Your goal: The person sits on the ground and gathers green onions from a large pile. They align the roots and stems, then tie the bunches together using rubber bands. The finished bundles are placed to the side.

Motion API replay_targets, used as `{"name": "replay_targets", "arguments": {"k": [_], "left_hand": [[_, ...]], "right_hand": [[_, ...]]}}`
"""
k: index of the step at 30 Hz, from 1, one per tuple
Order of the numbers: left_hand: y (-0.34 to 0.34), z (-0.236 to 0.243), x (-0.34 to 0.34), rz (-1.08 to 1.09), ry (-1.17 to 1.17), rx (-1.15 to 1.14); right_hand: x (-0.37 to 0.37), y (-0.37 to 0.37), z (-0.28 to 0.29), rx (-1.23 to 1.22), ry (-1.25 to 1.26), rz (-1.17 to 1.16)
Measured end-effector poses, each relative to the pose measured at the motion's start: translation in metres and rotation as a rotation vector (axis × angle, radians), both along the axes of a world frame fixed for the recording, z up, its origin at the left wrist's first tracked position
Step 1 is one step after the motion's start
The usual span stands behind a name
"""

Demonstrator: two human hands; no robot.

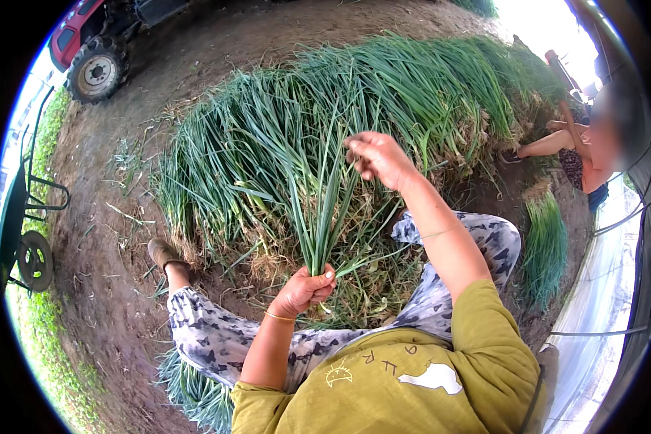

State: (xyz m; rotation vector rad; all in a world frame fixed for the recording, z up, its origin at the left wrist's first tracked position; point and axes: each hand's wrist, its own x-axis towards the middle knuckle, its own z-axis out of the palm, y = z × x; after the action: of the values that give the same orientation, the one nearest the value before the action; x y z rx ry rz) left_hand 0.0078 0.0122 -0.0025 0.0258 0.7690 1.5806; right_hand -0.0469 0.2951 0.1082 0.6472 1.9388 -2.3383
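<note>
My left hand (307, 291) is closed around the lower stems of a small bunch of green onions (320, 224), held upright over my lap with the leaves fanning upward. One leaf sticks out sideways to the right. By the upper leaves of this bunch, my right hand (383, 159) is raised with fingers curled in a pinch; what lies between the fingertips is too small to make out. Just beyond both hands spreads a long heap of green onions (412, 87), dry roots toward me and leaves pointing away. Loose trimmed leaves (376, 289) litter the soil between my legs.
Tied-looking piles of green onions lie at right (544, 246) and lower left (199, 390). Another person (575, 148) sits at the far right beside the heap. A tractor wheel (96, 74) stands back left, a wheelbarrow (36, 260) at left. Plastic sheeting (593, 304) borders the right.
</note>
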Motion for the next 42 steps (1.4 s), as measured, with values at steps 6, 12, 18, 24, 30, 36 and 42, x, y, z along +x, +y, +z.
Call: {"name": "replay_targets", "arguments": {"k": [6, 12, 18, 24, 30, 36, 42], "left_hand": [[0.001, 0.006, 0.0, -0.041, -0.003, -0.034], [-0.009, 0.02, -0.006, 0.105, -0.006, -0.009], [-0.03, 0.035, -0.042, 0.709, 0.108, 0.128], [-0.028, 0.018, -0.056, 0.956, -0.153, 0.167], [-0.035, 0.001, -0.061, 0.937, -0.189, 0.096], [-0.022, -0.015, -0.061, 0.917, -0.177, -0.065], [-0.028, -0.004, -0.056, 0.905, -0.082, -0.201]], "right_hand": [[0.003, -0.018, -0.02, 0.79, 0.171, 0.013], [-0.005, 0.02, -0.051, 1.023, -0.081, -0.349], [0.031, 0.018, -0.131, 1.537, -0.1, 0.142], [-0.027, -0.048, -0.168, 1.105, -0.072, 0.127], [-0.052, -0.045, -0.163, 0.716, -0.34, 0.089], [-0.038, -0.042, -0.164, 0.893, -0.261, 0.024], [-0.066, -0.06, -0.177, 1.039, -0.358, 0.246]]}}
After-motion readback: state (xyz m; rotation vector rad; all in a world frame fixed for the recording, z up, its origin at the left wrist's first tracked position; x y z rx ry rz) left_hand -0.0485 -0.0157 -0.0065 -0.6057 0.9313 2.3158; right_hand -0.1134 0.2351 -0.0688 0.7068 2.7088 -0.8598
